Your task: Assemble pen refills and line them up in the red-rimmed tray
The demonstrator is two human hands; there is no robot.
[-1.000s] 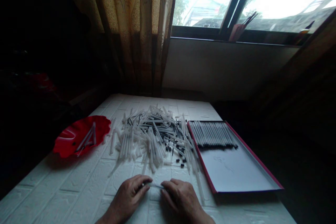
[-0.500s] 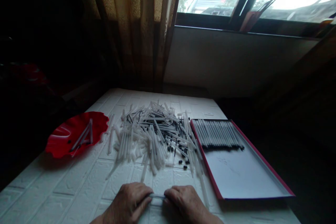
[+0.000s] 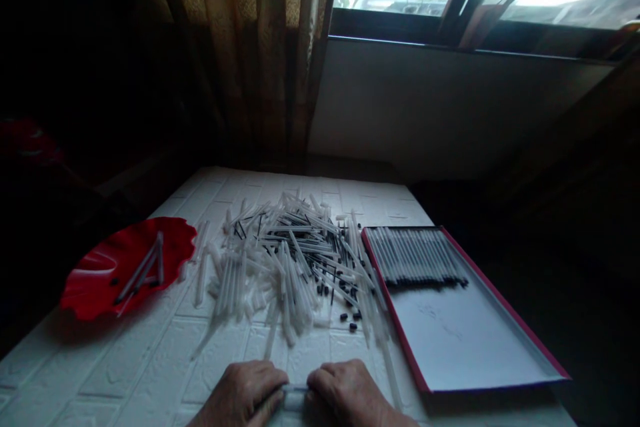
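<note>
Near the front edge of the table, my left hand [image 3: 244, 392] and my right hand [image 3: 349, 392] face each other, closed in pinches on the two ends of one clear pen [image 3: 296, 388]. Only the pen's short middle part shows, lying crosswise; my fingers cover its ends. Just beyond my hands spreads a heap of clear pen barrels [image 3: 295, 280], mixed with thin dark refills [image 3: 305, 240]. Small black plugs [image 3: 353, 327] lie loose at the heap's right side.
At right stands a shallow red-edged box lid [image 3: 480, 347] with a row of pens [image 3: 417, 257], black ends toward me. A red wavy-rimmed dish [image 3: 90, 273] at left holds a few pen parts. A brick-patterned white cover [image 3: 145, 360] lies over the table; behind are a curtain [image 3: 240, 67] and window.
The view has shifted slightly, so the dish sits farther left. Both hands still grip the pen's ends and appear a little lower and slightly closer together.
</note>
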